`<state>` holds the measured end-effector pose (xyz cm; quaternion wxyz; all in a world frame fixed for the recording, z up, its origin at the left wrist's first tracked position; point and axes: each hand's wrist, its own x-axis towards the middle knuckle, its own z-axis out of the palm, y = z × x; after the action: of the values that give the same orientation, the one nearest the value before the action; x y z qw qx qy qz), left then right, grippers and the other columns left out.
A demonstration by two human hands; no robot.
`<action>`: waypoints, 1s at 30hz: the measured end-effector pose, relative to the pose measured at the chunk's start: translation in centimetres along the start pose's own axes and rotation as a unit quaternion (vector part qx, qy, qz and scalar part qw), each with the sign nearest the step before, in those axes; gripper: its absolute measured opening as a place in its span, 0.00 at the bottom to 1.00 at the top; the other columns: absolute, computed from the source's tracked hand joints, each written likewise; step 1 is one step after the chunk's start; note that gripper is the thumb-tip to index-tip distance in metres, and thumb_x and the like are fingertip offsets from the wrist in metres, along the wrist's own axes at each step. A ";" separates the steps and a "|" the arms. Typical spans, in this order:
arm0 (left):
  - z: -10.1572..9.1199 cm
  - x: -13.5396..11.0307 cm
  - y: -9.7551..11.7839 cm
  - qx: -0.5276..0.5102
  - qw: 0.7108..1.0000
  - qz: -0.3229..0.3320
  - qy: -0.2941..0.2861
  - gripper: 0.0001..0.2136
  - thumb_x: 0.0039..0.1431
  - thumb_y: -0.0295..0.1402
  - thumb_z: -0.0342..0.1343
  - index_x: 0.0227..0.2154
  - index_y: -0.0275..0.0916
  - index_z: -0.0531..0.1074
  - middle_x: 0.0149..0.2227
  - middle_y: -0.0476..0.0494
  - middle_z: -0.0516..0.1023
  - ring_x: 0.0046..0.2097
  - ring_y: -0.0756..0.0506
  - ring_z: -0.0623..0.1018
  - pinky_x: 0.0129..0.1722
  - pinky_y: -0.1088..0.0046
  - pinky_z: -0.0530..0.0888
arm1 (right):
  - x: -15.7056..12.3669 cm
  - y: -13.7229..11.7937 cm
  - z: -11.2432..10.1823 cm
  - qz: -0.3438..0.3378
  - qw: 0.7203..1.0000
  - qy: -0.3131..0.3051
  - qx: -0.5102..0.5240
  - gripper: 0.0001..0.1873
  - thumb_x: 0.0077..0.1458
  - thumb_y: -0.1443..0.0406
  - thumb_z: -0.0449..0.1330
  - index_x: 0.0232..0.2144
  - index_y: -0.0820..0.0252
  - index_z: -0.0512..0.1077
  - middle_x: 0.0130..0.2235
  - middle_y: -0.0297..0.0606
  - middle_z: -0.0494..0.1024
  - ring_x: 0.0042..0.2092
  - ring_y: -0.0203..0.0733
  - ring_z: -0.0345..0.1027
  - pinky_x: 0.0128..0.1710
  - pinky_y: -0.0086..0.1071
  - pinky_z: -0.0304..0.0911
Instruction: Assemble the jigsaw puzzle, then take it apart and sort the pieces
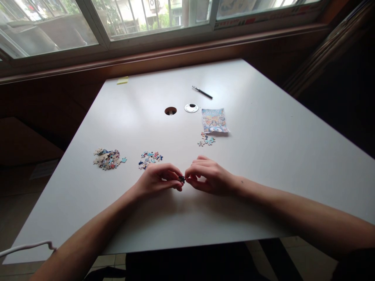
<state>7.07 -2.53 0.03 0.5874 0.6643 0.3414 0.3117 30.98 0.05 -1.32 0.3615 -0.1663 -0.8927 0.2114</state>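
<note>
Near the front middle of the white table, my left hand (160, 177) pinches a few small dark jigsaw puzzle pieces (181, 179) between thumb and fingers. My right hand (206, 174) meets it from the right, thumb and forefinger closed at the edge of the same pieces; whether it grips one of its own is too small to make out. Just beyond my left hand lies a loose spread of colourful puzzle pieces (150, 157). Farther left is a denser heap of pieces (108, 159), many grey side up. A small group of pieces (206, 139) rests beyond my right hand.
A printed puzzle packet (215, 120) lies behind the small group. Beyond it are a black pen (202, 92), a round metal cover (191, 108) and a cable hole (170, 111) in the table (140, 117). A yellow slip (122, 80) marks the far edge; a white cable (29, 246) crosses the near left corner.
</note>
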 end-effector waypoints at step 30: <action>-0.1 -0.1 -0.5 -0.062 0.997 -0.044 -0.001 0.18 0.56 0.36 0.67 0.35 0.39 0.61 0.28 0.49 0.79 0.25 0.49 0.80 0.24 0.77 0.76 | -0.4 2.2 -5.4 0.162 0.908 -0.067 -0.380 0.12 0.61 0.68 0.55 0.28 0.59 0.76 0.35 0.46 0.76 0.39 0.51 0.65 0.40 0.44 0.56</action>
<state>6.92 -2.54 -0.42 0.6412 0.6110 0.3495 0.3054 35.43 3.15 0.80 0.1711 -0.4187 -0.8885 -0.0774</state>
